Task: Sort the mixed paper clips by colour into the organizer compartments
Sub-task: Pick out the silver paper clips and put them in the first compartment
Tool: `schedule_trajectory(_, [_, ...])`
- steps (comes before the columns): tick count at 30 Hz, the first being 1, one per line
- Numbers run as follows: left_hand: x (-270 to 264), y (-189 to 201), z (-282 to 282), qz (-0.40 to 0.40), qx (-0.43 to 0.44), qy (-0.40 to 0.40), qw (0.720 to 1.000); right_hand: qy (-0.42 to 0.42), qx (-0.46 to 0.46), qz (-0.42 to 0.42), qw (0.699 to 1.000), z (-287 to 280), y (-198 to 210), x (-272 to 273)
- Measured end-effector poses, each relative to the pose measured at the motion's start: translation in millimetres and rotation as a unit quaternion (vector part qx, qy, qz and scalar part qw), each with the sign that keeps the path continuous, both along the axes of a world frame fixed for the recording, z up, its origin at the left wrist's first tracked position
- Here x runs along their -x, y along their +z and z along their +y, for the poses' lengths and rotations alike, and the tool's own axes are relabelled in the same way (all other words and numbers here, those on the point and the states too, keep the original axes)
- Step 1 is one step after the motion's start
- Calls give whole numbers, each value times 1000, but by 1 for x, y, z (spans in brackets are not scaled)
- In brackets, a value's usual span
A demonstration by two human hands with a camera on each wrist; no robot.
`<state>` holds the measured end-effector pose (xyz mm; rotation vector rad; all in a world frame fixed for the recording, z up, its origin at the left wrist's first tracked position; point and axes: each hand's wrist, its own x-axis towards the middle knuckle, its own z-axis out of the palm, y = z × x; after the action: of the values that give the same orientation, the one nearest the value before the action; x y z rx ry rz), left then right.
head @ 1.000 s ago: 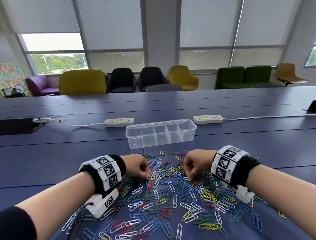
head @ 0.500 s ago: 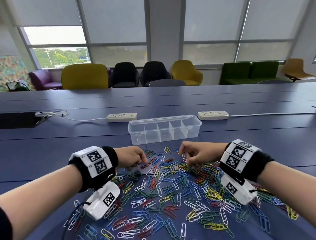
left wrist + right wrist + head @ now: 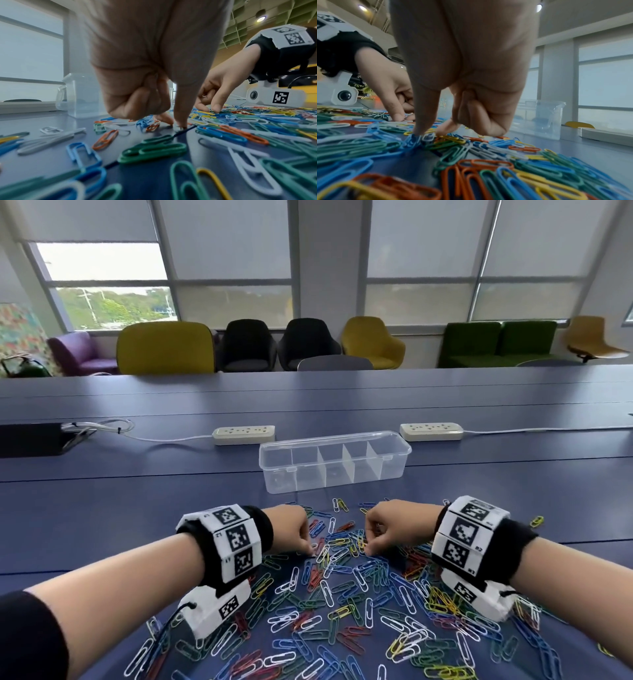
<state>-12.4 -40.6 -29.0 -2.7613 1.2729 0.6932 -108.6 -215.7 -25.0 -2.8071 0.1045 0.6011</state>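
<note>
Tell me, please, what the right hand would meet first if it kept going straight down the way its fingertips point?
The right hand would most likely meet the paper clips directly beneath it, then the table; contact already looks near.

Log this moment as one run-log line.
stage: picking | left hand: fingertips down in clips, grip unclear | right hand: same | organizer: all compartments empty | table: clips unsorted

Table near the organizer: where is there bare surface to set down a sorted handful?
Bare table lies left of the organizer, and more right of it, below the right power strip. A thin strip between organizer and clips holds only a few strays. It is crowded from the left hand and right hand back toward the viewer.
</note>
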Motion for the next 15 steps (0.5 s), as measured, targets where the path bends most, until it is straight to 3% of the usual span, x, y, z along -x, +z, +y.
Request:
schedule_trajectory(5, [2,5,1,60,-20,16,998,8,-5,-31,999,2,1,3])
schedule_trajectory(7, [3,12,3,177,47,94,979,10,-2,-51,999,1,2,5])
schedule_trajectory(8, [4,17,6,259,99,145,950,10,0,-58,998,2,3,6])
schedule_trajectory(11, [1,30,13,449,244,225,830,15,-5,-59,998,3,4,6])
schedule_trajectory(13, [0,32,17,516,299,239,766,11,-8,-55,998,4,3,6])
schedule_trajectory(15, [0,29,20,556,316,266,721,8,-6,-45,999,3,2,4])
